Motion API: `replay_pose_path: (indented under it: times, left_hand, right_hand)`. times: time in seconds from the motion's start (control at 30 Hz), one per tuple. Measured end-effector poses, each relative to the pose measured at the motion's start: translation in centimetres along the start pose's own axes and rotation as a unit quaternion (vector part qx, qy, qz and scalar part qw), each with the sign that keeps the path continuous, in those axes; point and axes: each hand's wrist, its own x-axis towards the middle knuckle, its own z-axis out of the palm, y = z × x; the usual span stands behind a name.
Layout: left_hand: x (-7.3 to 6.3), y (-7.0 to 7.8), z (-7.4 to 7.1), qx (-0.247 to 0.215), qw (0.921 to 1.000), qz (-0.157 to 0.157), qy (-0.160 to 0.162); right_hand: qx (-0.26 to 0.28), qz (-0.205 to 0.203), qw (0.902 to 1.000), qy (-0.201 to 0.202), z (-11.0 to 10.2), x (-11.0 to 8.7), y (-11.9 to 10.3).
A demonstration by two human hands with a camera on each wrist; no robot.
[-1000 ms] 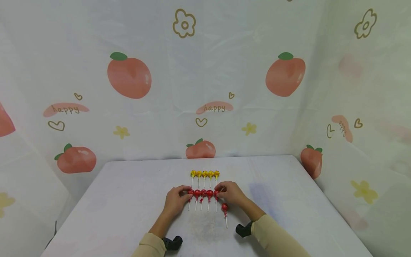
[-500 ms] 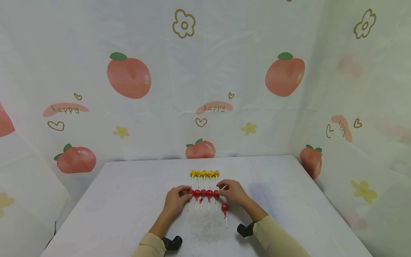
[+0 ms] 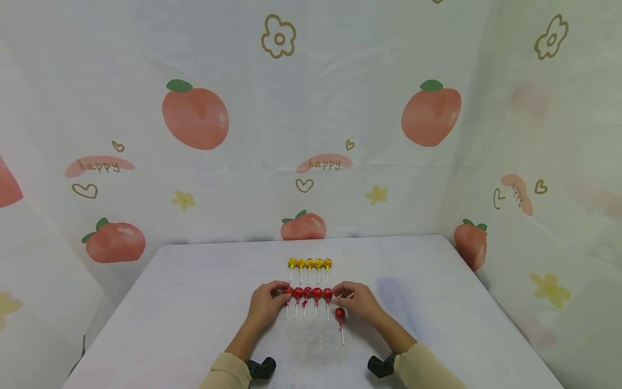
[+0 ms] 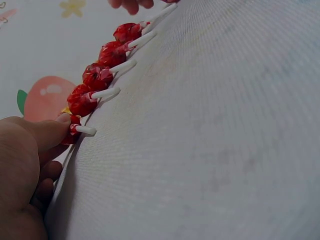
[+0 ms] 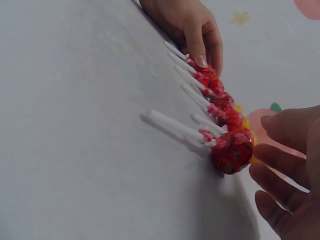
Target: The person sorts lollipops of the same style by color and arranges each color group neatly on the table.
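Several red lollipops (image 3: 317, 293) lie side by side in a row on the white table, sticks toward me. At the row's left end my left hand (image 3: 264, 305) pinches the leftmost red lollipop (image 4: 74, 131) between thumb and fingers, seen closely in the left wrist view. Just right of the row, my right hand (image 3: 358, 300) has its fingers apart and holds nothing. A separate red lollipop (image 3: 340, 313) lies nearer to me, below the right hand; it looms large in the right wrist view. Behind the red row, several yellow lollipops (image 3: 310, 263) form a second row.
The white table (image 3: 204, 302) reaches back to a pale curtain (image 3: 340, 97) printed with fruit and flowers. A black wrist device (image 3: 261, 368) sits under the left sleeve and another black device (image 3: 382, 366) by the right sleeve.
My right hand has let go of the rightmost red lollipop in the row and moved right and slightly toward me. The left hand stays where it was.
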Motion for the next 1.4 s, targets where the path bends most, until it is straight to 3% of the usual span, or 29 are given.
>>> replay_pose_path:
  times: [0.37,0.63,0.97,1.13,1.4]
  left_hand:
    - [0.1,0.0,-0.1,0.003,1.0,0.005,0.001]
    - [0.1,0.1,-0.1,0.001,1.0,0.0,-0.001]
    - [0.0,0.1,0.0,0.002,1.0,0.0,-0.005]
    - [0.0,0.2,0.0,0.003,1.0,0.002,-0.005]
    - [0.0,0.1,0.0,0.0,1.0,-0.002,-0.002]
  right_hand:
    - [0.012,-0.034,0.998,-0.052,-0.3,-1.8,0.9]
    - [-0.031,-0.057,0.9949,-0.077,-0.7,-1.9,0.8]
    - [-0.049,-0.038,0.9927,-0.104,-1.0,-1.3,0.4]
    - [-0.053,-0.042,0.993,-0.097,-1.3,-1.0,0.1]
    - [-0.057,-0.05,0.9964,-0.037,-1.4,0.1,0.2]
